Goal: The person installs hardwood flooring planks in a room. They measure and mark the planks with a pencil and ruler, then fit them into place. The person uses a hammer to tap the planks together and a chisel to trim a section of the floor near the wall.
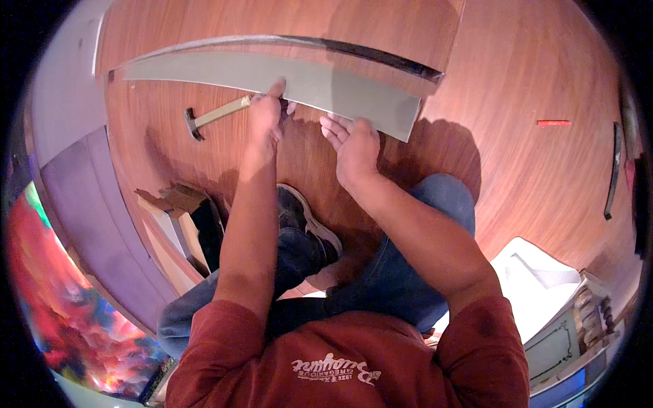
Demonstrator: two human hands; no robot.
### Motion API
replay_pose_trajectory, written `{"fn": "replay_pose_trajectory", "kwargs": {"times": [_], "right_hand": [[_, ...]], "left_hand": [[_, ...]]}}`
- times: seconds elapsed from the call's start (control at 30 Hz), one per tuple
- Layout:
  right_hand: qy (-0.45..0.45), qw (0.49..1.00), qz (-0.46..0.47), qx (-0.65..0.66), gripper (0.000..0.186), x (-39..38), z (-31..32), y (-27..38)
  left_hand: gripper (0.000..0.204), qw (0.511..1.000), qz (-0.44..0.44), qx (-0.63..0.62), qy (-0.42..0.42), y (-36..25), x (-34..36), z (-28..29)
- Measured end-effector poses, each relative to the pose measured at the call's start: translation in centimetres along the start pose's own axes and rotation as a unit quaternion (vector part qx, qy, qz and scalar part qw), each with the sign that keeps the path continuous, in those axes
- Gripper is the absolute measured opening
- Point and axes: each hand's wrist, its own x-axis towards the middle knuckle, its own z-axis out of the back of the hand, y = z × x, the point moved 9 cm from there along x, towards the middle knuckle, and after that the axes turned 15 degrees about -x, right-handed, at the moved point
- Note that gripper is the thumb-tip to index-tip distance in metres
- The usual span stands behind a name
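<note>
A long, flat grey-green panel stretches across in front of me, its right end tilted toward me. My left hand pinches the panel's near edge around the middle, one digit lying on its upper face. Farther right, my right hand grips the same edge with the thumb near the rim; part of its hold is hidden under the panel. A hammer with a dark head and a pale handle lies on the wooden floor, its handle end beside my left hand.
Beyond the panel runs a long board edge with a dark strip. A red pencil-like stick and a black strip lie to the right. Open cardboard stands left of my shoe. A white sheet sits lower right.
</note>
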Motion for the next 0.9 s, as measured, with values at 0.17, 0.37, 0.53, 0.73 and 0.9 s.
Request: {"fn": "replay_pose_trajectory", "kwargs": {"times": [0.17, 0.37, 0.53, 0.73, 0.9], "right_hand": [[0.028, 0.996, -0.047, -0.064, 0.045, -0.2, 0.4, -2.9], [0.172, 0.947, -0.14, -0.232, 0.044, -1.9, -1.2, -6.8], [0.191, 0.865, 0.02, -0.463, 0.039, -1.9, -1.6, -4.4], [0.042, 0.374, 0.412, -0.83, 0.033, -4.1, -1.3, 6.7], [-0.177, 0.495, 0.222, -0.821, 0.045, 2.8, 4.6, 14.0]], "left_hand": [[0.019, 0.995, 0.056, -0.079, -0.037, 2.7, 0.4, 3.0], [0.033, 0.991, 0.125, 0.018, -0.046, 5.9, 0.3, 5.8], [0.051, 0.968, 0.077, 0.24, -0.014, 5.7, -0.3, 7.8], [0.024, 0.795, -0.313, 0.514, -0.078, 2.8, -3.6, 9.3], [0.006, 0.748, -0.43, 0.501, -0.063, 4.1, -4.7, 9.7]]}}
